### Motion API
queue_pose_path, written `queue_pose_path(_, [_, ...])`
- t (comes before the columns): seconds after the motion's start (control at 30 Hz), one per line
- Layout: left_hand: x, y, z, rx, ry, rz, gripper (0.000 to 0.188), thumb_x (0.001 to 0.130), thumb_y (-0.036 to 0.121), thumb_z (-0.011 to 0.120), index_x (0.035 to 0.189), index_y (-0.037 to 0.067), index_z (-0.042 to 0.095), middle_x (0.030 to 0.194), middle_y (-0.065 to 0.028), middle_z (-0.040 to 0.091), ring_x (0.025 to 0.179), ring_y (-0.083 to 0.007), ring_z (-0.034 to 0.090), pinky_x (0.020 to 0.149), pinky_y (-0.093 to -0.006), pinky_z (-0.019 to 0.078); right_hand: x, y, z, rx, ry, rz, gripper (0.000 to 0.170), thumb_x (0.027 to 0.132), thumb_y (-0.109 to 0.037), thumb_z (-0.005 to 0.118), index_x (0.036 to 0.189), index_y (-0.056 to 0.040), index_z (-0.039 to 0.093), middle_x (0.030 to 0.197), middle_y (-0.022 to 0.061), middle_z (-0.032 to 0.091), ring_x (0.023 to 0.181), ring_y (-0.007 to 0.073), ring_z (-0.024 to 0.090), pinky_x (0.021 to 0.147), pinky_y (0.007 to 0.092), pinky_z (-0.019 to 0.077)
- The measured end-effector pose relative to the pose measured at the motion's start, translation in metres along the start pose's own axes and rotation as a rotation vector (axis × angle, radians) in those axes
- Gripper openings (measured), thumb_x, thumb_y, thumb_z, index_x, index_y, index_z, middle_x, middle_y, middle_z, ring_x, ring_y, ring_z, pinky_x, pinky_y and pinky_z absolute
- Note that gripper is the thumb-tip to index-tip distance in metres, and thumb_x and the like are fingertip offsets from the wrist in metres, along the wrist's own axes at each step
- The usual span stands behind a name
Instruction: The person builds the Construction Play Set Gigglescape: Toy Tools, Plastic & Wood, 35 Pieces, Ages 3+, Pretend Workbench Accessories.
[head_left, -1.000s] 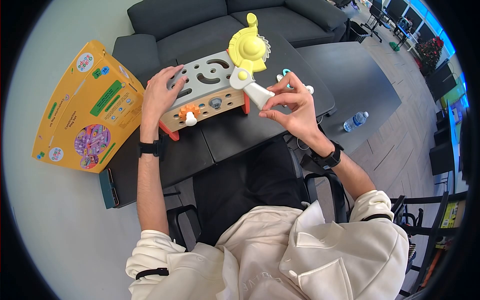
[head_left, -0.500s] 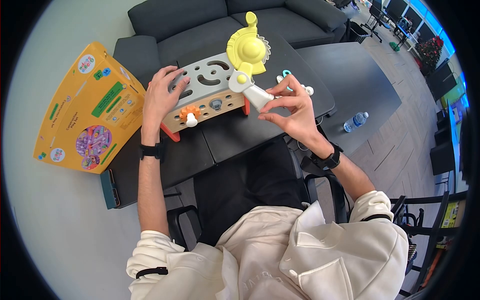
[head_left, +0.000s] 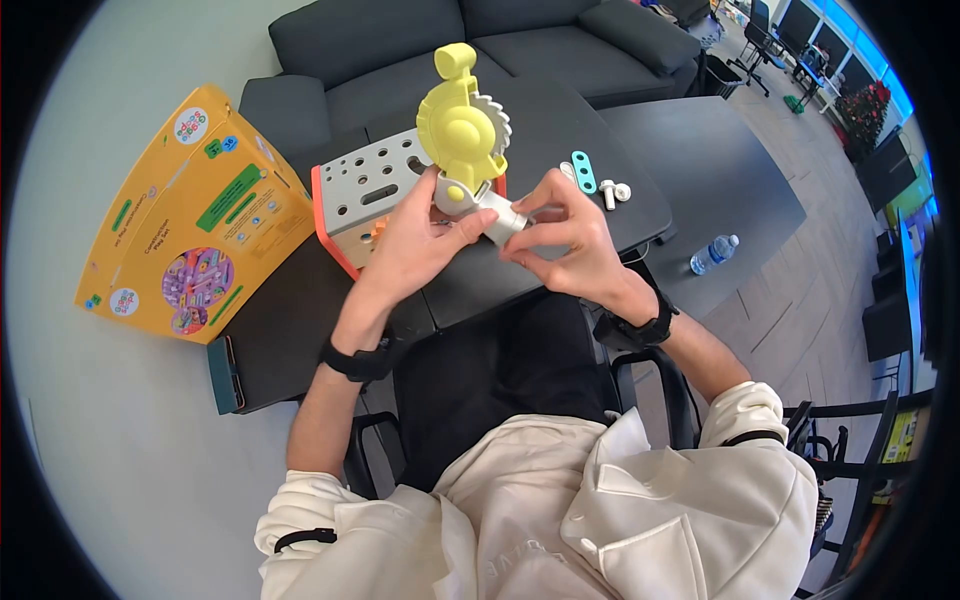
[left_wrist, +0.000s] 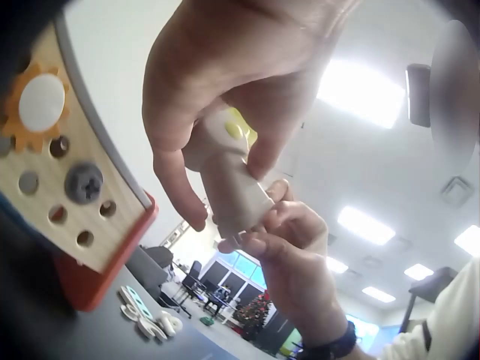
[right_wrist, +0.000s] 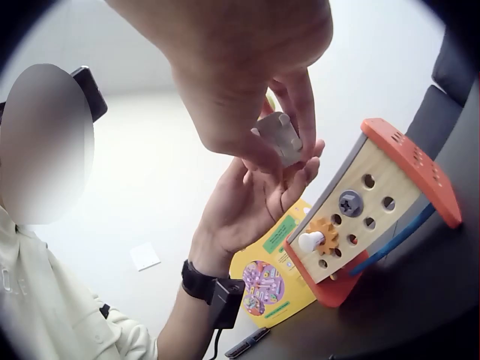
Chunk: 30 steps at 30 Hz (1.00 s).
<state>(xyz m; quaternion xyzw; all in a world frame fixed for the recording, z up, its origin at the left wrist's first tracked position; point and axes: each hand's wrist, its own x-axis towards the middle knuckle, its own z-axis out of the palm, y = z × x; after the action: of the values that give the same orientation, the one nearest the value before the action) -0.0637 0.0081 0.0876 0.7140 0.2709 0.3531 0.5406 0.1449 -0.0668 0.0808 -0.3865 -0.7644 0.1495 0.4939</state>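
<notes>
The left hand grips a white handle; the right hand touches its end. Bench left (orange gear, grey screw).

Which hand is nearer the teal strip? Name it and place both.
Right. The right hand pinches the end of the toy saw, just on the person's side of the teal strip. The left hand grips the saw farther left, by the toy workbench.

The toy bench bars the left side, but a gap (over the black table) separates it from the teal strip.
</notes>
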Motion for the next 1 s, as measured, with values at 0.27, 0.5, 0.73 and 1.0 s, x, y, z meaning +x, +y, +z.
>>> queue_pose_path(0.27, [0.002, 0.006, 0.003, -0.320, 0.008, -0.211, 0.054, 0.096, 0.022, 0.073, 0.139, 0.002, 0.047, 0.123, -0.0100, 0.062, 0.115, -0.0189, 0.065, 0.093, -0.0345, 0.0592, 0.008, 0.004, -0.020, -0.002, -0.192, -0.081, 0.041, 0.075, 0.006, 0.081, 0.111, -0.0073, 0.068, 0.111, 0.0089, 0.053, 0.099, 0.0233, 0.062, 0.080, 0.0321, 0.0610])
queue_pose_path(0.5, [0.002, 0.013, 0.010, -0.171, 0.075, -0.137, 0.053, 0.092, 0.021, 0.077, 0.134, 0.001, 0.052, 0.119, -0.0092, 0.064, 0.109, -0.0171, 0.067, 0.087, -0.0325, 0.0585, -0.002, 0.066, -0.056, -0.456, -0.452, 0.208, 0.023, 0.079, -0.007, 0.082, 0.091, -0.0057, 0.063, 0.087, 0.0074, 0.066, 0.085, 0.0261, 0.070, 0.070, 0.0346, 0.0555])
queue_pose_path(0.73, [0.003, 0.012, 0.014, -0.100, 0.042, -0.189, 0.053, 0.090, 0.028, 0.080, 0.128, -0.001, 0.057, 0.111, -0.0065, 0.066, 0.101, -0.0129, 0.067, 0.080, -0.0295, 0.0562, -0.041, 0.135, -0.065, -0.796, -0.669, 0.484, 0.020, 0.070, -0.020, 0.089, 0.074, -0.0063, 0.075, 0.074, 0.0118, 0.073, 0.078, 0.0318, 0.072, 0.068, 0.0414, 0.0559])
queue_pose_path(1.0, [0.006, 0.006, 0.023, -0.108, 0.028, -0.198, 0.045, 0.090, 0.029, 0.080, 0.122, 0.003, 0.062, 0.106, -0.0035, 0.068, 0.096, -0.0107, 0.067, 0.077, -0.0273, 0.0549, -0.044, 0.160, -0.064, -0.688, -0.696, 0.617, 0.024, 0.065, -0.020, 0.092, 0.076, -0.0054, 0.077, 0.074, 0.0114, 0.073, 0.080, 0.0311, 0.073, 0.071, 0.0425, 0.0574])
